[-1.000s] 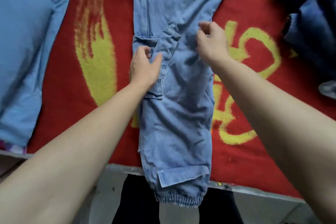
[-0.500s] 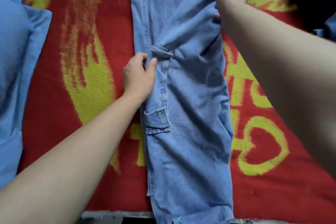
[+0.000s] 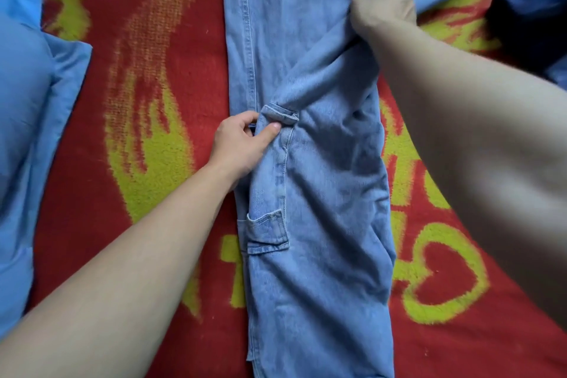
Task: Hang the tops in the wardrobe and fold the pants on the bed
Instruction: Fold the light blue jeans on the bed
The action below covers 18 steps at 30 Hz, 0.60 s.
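Right hand [image 3: 383, 9] has moved up light blue denim cargo pants [image 3: 322, 193], curled fingers gripping far leg's edge, blurred. Left hand [image 3: 242, 144] still pinches pocket flap [image 3: 280, 115], thumb against fingers. Pants lie lengthwise on red-and-yellow fleece blanket [image 3: 153, 101]; legs being aligned, folding proper not begun. No wardrobe or container visible.

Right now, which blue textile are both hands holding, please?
The light blue denim pants, mid-bed; the plain blue pillow and dark navy garment lie untouched.
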Motion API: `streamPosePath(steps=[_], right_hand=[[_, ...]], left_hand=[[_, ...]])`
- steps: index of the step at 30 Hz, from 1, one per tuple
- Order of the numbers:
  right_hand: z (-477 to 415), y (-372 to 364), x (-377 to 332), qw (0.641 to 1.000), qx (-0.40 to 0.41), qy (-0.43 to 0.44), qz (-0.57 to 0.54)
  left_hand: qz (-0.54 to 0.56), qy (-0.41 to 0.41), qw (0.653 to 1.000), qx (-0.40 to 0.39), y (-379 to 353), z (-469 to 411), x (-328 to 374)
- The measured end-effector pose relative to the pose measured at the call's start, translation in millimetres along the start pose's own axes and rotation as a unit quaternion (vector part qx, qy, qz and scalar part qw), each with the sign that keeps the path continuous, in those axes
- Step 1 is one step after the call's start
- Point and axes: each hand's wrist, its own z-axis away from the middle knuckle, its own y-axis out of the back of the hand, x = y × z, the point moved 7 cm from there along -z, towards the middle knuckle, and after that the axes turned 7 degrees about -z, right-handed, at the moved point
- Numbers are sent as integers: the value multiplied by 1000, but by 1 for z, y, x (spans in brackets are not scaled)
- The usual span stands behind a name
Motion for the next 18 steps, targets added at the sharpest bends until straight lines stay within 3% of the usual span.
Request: streamPosePath(steps=[5,8,11,16,18], right_hand=[[20,8,-15,988,86,38,-120],[34,14,-44,965,146,120,-184],[42,5,-69,955,139,197,-174],[14,5,-59,982,105,97,-124],[6,14,-68,985,106,114,-76]], left_hand=[[92,28,995,-39,-3,3,1],[149,38,987,-45,-1,6,1],[178,49,982,-45,0,6,0],[224,61,971,-57,-2,8,3],[249,62,964,-77,-2,9,7]])
